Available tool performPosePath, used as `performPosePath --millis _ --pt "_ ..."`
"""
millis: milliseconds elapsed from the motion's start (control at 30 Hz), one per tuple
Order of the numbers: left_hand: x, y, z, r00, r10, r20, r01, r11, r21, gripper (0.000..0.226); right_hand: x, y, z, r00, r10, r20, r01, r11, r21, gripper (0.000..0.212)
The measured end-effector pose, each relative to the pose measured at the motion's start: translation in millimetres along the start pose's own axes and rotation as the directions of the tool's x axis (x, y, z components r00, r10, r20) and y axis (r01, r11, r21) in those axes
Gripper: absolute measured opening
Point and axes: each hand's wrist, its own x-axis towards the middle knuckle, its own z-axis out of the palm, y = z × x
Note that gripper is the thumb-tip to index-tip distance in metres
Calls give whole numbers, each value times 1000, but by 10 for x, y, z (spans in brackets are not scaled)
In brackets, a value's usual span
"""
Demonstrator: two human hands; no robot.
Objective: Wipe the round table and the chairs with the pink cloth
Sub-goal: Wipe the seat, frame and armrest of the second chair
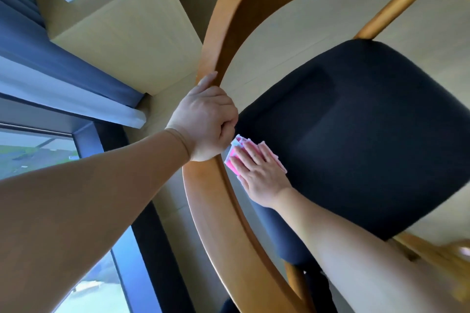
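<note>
I look down on a wooden chair with a curved backrest rail and a dark navy seat cushion. My left hand grips the rail, fingers curled round it, forefinger lying along the wood. My right hand lies flat with straight fingers on the pink cloth, pressing it onto the seat's left edge next to the rail. Most of the cloth is hidden under that hand. The round table is not in view.
A pale wooden cabinet stands left of the chair. Grey curtains and a window fill the left side. Light floor shows past the chair at the right. A chair leg slants at top right.
</note>
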Motion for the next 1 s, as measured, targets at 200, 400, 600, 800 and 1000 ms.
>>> performPosePath --millis 200,400,600,800,1000 --pt "-4 7 3 998 52 25 -53 999 7 40 -451 21 75 1000 -16 -20 16 1000 -9 56" --pt "-222 199 62 999 -14 40 15 1000 -11 35 -470 57 89 999 -1 -42 0 1000 -22 55" --pt "-342 368 65 996 9 86 -13 999 44 32 -484 50 90 999 2 -32 -2 1000 -6 55" --pt "-288 310 67 985 62 163 -74 995 70 36 -500 261 78 992 -92 -85 89 995 -38 53" --pt "-290 272 82 988 66 143 -74 996 52 32 -546 1083 -149 991 124 -40 -126 990 -57 56"
